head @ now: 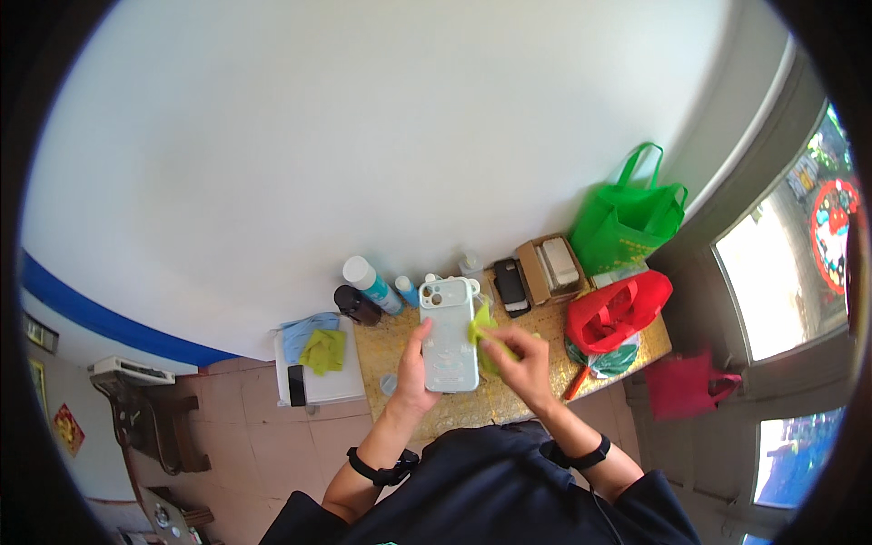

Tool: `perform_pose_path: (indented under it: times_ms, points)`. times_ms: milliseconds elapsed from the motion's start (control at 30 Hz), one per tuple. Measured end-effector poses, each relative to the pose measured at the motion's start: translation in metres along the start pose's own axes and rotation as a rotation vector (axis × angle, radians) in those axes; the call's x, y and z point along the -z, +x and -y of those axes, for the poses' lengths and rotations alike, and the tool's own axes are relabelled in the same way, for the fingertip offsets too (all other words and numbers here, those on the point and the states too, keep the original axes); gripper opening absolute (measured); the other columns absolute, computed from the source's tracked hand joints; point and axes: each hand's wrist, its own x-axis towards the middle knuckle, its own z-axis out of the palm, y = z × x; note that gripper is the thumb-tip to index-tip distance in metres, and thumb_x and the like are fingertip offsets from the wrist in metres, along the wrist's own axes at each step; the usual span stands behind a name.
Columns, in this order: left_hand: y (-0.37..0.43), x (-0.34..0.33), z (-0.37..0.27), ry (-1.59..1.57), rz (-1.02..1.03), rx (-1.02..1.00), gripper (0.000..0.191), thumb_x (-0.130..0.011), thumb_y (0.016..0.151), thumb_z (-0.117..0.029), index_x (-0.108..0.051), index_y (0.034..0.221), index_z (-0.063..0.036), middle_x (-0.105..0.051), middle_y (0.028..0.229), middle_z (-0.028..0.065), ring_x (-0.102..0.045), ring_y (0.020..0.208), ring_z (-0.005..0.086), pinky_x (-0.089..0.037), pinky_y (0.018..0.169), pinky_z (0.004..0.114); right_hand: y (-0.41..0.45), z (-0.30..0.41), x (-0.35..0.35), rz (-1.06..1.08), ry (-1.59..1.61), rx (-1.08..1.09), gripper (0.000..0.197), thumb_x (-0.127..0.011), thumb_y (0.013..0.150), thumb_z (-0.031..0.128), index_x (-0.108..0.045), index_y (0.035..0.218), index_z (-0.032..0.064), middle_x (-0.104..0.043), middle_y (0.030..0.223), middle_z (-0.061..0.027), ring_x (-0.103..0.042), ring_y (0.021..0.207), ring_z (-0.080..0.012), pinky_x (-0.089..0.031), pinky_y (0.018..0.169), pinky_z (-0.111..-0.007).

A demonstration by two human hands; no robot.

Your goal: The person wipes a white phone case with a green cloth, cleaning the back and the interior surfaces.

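A pale, translucent phone case (449, 340) with a camera cut-out at its top is held upright over the table, its back towards me. My left hand (414, 371) grips it along the left side and lower corner, thumb on the edge. In my right hand (521, 357) a yellow-green cloth (485, 327) is pinched between the fingers, right at the case's right edge. Part of that cloth hangs below my fingers. Whether a phone sits inside the case I cannot tell.
The gold-patterned table (388, 347) bears a spray can (371, 283), a dark bottle (357, 306), a cardboard box (550, 269), black phone cases (511, 286), a red bag (616, 313) and a green bag (627, 225). Left, a white surface (334, 392) holds folded cloths (322, 351) and a phone (296, 385).
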Motion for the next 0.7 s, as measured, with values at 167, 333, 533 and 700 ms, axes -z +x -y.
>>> perform_pose_path:
  times_ms: [167, 333, 533, 700]
  points:
    - [0.006, -0.009, 0.006, 0.011, -0.096, -0.131, 0.045, -0.054, 0.096, -0.039, -0.056, 0.125, -0.0048, -0.068, 0.11, 0.0088, -0.067, 0.097, 0.0217, -0.054, 0.086, 0.036, -0.005, 0.004, 0.024, 0.144, -0.039, 0.017, 0.02, -0.072, 0.085, 0.009, -0.072, 0.102, -0.0019, -0.074, 0.092, -0.0093, -0.066, 0.082, -0.0097, -0.052, 0.073, -0.024]
    - [0.004, -0.029, 0.033, 0.154, -0.174, -0.16, 0.041, -0.053, 0.098, -0.033, -0.056, 0.124, -0.0007, -0.067, 0.11, 0.012, -0.068, 0.097, 0.0218, -0.054, 0.086, 0.036, 0.033, 0.01, 0.038, 0.015, 0.016, 0.057, 0.019, -0.068, 0.088, 0.008, -0.073, 0.104, 0.0011, -0.074, 0.094, -0.0084, -0.067, 0.085, -0.0125, -0.052, 0.077, -0.026]
    - [0.023, -0.037, 0.039, 0.077, -0.471, -0.27, 0.042, -0.047, 0.1, -0.034, -0.054, 0.125, -0.001, -0.065, 0.115, 0.012, -0.066, 0.103, 0.0245, -0.051, 0.091, 0.039, 0.014, -0.013, 0.043, 0.292, -0.054, 0.14, 0.018, -0.071, 0.083, 0.005, -0.074, 0.1, 0.0035, -0.072, 0.086, -0.0115, -0.068, 0.074, -0.0163, -0.05, 0.066, -0.027]
    - [0.033, -0.024, 0.058, 0.043, -0.594, -0.337, 0.04, -0.048, 0.1, -0.033, -0.054, 0.124, -0.0014, -0.064, 0.117, 0.0114, -0.064, 0.103, 0.0235, -0.05, 0.089, 0.038, 0.002, -0.017, 0.038, 0.211, -0.132, 0.246, 0.019, -0.071, 0.081, 0.003, -0.074, 0.1, 0.0035, -0.072, 0.086, -0.0131, -0.069, 0.072, -0.0211, -0.052, 0.064, -0.03]
